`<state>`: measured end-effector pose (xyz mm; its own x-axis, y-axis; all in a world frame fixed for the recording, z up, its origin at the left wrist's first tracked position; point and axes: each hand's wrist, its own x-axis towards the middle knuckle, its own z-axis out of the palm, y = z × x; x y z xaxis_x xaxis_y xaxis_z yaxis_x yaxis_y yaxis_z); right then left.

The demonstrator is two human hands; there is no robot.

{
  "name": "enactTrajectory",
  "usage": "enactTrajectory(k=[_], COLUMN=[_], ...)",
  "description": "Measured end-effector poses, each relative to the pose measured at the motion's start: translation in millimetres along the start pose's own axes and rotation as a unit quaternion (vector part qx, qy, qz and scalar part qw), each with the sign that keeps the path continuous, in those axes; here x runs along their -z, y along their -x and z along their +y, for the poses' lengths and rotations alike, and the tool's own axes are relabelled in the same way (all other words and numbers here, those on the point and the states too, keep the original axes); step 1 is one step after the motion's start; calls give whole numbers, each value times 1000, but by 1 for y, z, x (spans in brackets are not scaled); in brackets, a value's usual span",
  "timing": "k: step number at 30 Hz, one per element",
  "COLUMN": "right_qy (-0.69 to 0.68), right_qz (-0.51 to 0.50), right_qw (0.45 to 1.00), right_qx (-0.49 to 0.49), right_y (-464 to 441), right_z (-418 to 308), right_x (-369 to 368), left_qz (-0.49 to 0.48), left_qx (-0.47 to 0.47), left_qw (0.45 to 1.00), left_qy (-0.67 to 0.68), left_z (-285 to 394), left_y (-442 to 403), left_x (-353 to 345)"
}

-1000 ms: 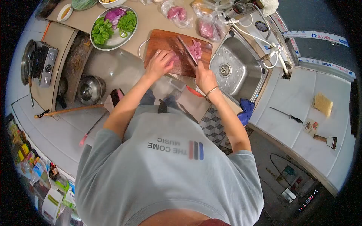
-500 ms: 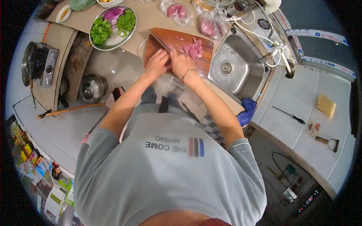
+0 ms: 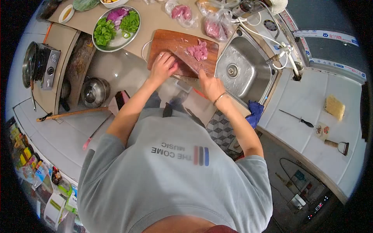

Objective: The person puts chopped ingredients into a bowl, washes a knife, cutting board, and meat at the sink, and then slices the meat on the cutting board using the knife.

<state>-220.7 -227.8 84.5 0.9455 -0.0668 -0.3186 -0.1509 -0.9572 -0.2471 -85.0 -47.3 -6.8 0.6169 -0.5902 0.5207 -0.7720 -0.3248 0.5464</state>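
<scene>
A wooden cutting board (image 3: 155, 43) lies on the counter beside the sink. My right hand (image 3: 211, 86) is wrapped round the handle of a knife (image 3: 189, 61), whose broad blade points up and left over the board. My left hand (image 3: 163, 66) is at the board's lower left, fingers curled over a piece of pink meat (image 3: 175, 66) that they mostly hide. Cut pieces of pink meat (image 3: 199, 50) form a small pile on the right part of the board, beyond the blade.
A metal plate (image 3: 113, 47) with chopped green and purple vegetables stands left of the board. Bagged meat (image 3: 216, 30) lies behind the board. The steel sink (image 3: 248, 79) is on the right, with a blue cloth (image 3: 255, 112) on its front edge.
Half a second ago my right hand was beside my left with the knife at the board's left; it has moved right, towards the board's lower edge. My left hand has stayed nearly in place.
</scene>
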Motion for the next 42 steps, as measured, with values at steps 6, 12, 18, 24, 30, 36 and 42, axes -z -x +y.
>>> enactTrajectory(k=[6, 12, 18, 24, 30, 36, 42], right_qy=[-25, -26, -24, -101, -11, 6, -45], right_qz=[50, 24, 109, 152, 34, -32, 22], right_qw=[997, 999, 993, 983, 999, 999, 998], right_qx=[44, 14, 41, 23, -9, 7, 41], right_y=[-1, -85, -60, -35, -15, -21, -98], right_z=[-2, -54, -31, 2, 1, -14, -53], right_x=[-25, -23, -11, -15, 12, -9, -11], left_qz=[-18, -36, -50, 15, 13, -19, -5], left_qx=[1, 13, 44, 10, 18, 29, 19], left_qw=[1000, 999, 998, 1000, 1000, 999, 999], left_qy=[-17, -6, 19, 13, 22, -13, 35], left_z=[0, -5, -2, 2, 0, 0, -2], left_y=[-2, -2, -2, -4, -2, -5, -2], left_x=[-2, 1, -1, 0, -3, -2, 2])
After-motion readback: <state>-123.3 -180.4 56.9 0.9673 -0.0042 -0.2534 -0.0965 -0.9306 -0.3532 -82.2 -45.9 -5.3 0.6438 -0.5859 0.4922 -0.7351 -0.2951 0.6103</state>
